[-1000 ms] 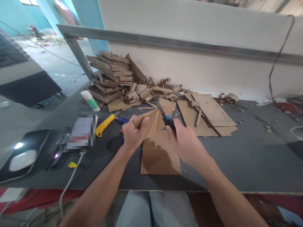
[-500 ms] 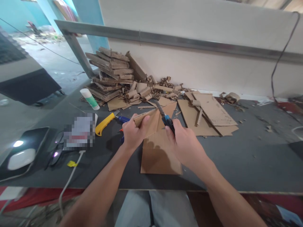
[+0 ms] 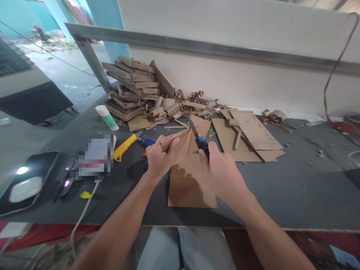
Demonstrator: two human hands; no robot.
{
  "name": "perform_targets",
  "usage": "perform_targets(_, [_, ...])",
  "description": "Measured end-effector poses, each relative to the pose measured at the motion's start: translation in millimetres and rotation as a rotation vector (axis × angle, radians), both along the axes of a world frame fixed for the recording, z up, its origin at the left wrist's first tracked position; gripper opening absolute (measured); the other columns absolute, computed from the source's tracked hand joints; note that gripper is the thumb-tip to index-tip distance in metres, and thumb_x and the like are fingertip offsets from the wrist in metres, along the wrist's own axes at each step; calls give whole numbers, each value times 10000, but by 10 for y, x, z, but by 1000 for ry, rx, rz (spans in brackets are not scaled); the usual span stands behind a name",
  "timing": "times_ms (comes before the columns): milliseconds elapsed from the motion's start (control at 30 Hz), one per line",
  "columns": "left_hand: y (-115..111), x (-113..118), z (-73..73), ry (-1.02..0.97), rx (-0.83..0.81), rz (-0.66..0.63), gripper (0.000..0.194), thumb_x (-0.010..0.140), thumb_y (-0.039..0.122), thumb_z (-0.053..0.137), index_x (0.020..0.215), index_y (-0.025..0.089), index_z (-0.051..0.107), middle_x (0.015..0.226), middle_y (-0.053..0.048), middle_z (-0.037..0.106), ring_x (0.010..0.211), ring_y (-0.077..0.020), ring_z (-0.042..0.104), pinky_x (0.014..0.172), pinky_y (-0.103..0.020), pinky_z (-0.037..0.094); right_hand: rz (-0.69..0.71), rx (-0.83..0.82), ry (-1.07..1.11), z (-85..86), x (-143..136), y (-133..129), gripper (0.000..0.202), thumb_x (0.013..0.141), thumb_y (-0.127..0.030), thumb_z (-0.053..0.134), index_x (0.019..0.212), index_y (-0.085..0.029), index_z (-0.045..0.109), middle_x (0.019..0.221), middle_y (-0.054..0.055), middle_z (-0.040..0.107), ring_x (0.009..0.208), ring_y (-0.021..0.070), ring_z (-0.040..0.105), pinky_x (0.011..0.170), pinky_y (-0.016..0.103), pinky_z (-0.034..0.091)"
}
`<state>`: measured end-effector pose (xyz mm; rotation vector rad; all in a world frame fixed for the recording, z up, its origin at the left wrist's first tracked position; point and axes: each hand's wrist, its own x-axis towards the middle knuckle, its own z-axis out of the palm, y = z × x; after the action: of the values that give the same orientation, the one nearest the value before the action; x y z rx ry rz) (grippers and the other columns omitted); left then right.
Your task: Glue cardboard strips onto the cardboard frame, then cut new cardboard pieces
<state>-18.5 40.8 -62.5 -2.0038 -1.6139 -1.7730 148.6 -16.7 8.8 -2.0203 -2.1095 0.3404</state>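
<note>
My left hand (image 3: 161,155) is closed on the left edge of a folded piece of cardboard (image 3: 182,147), which is raised off the table. In my right hand (image 3: 221,163) is a utility knife (image 3: 201,144) with a blue and black handle. Its blade points up and away, close beside the cardboard's top edge; whether the two touch I cannot tell. Below both hands a flat brown cardboard sheet (image 3: 192,192) lies on the dark table. Left of my left hand rest a yellow-handled cutter (image 3: 125,147) and a blue tool (image 3: 146,142), partly hidden.
Stacked corrugated pieces (image 3: 137,80) and curled scraps (image 3: 171,107) sit at the back. Flat cardboard sheets (image 3: 254,133) lie to the right. A glue stick (image 3: 107,117), glasses (image 3: 67,180), a cabled device (image 3: 94,155) and a white case (image 3: 26,189) occupy the left side.
My right hand and the utility knife have shifted slightly right and toward me along the cardboard's edge. My left hand keeps its hold, nearly still.
</note>
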Motion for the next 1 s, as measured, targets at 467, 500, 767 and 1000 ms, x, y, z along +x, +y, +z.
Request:
perform_targets(467, [-39,35,43,-38,-90,40,352,781,467,716,610,196,570,512,52,507,454,-90,475,490,-228,402,-17,6,-73,-7,-74,10,207,1049,-314,292,954,-198,434,689,44,602,553,185,540,501,269,196])
perform_targets(500, [-40,35,41,-37,-95,41,339,784,467,714,626,194,587,517,49,513,458,-92,482,494,-230,405,-21,-6,-86,8,-77,12,206,1049,-312,291,961,-196,437,693,49,607,550,186,541,501,272,194])
perform_targets(767, [-33,34,24,-32,-55,28,344,792,444,719,616,190,568,509,60,460,437,-82,463,474,-229,372,17,-102,-145,144,-87,32,207,1050,-309,287,995,-186,445,640,45,583,538,213,554,462,286,207])
perform_targets(1000, [-30,38,5,-20,-63,59,351,794,471,710,619,206,562,506,56,491,450,-98,498,491,-237,403,52,-115,-203,138,-101,13,191,1046,-245,272,1040,-159,443,675,83,619,577,248,618,462,297,205])
